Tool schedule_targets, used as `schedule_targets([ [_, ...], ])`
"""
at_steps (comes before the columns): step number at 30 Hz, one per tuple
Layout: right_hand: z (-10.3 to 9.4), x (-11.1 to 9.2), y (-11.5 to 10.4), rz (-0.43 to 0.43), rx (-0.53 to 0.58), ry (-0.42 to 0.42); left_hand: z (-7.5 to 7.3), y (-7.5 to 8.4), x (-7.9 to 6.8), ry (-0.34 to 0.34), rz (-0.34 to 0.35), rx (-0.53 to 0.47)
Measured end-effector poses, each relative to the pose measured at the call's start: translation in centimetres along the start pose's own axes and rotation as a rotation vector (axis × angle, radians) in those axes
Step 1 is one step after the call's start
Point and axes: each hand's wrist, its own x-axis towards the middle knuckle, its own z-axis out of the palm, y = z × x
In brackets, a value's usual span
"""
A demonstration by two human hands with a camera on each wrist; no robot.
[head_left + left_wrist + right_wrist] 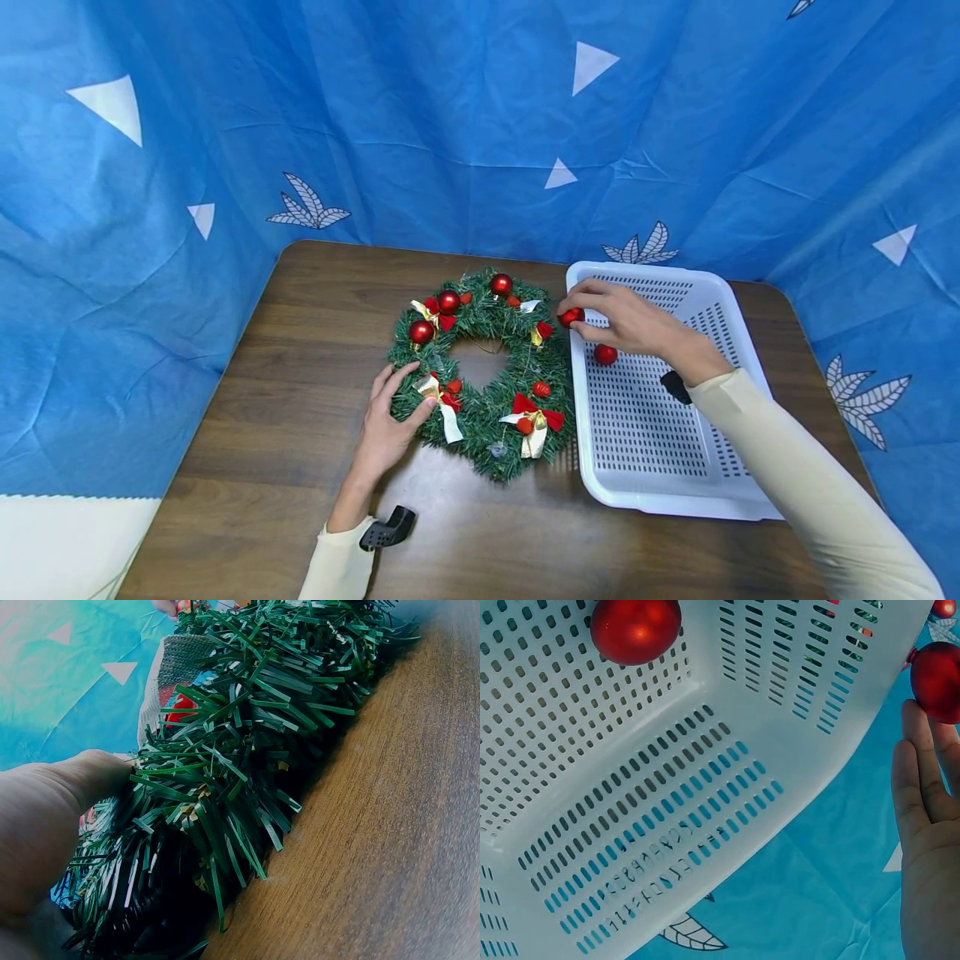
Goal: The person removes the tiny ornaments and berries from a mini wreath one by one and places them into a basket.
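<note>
Between thumb and fingers, my right hand [618,317] pinches a shiny red bauble [570,317] by the basket's left rim, close to the wreath. The right wrist view shows this bauble [939,681] at the fingertips. My left hand [386,429] rests on the lower left of a green wreath [480,454], fingers spread and thumb near a ribbon bow [442,404]. In the left wrist view the thumb touches the green tinsel [225,750], while the other fingers are hidden. Three red baubles, one being the top bauble [501,285], sit on the wreath's upper part.
A white perforated basket [645,454] stands right of the wreath on the brown wooden table [292,350]. Inside it lies another red bauble [605,355]. Several bows and red berry-like pieces decorate the wreath. A blue patterned cloth [420,108] hangs behind and beside the table.
</note>
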Motion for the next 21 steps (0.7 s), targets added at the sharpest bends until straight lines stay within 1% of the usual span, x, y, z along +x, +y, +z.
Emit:
schedule_targets([
  [9, -0.2, -0.6, 0.4, 0.001, -0.010, 0.048, 0.1, -0.1, 0.0, -0.001, 0.006, 0.000],
  [15, -0.4, -0.9, 0.5, -0.001, -0.009, 0.062, 0.1, -0.1, 0.0, 0.004, 0.014, 0.001],
  [21, -0.6, -1.2, 0.7, 0.015, -0.003, 0.075, 0.1, -0.1, 0.0, -0.004, 0.005, -0.004],
])
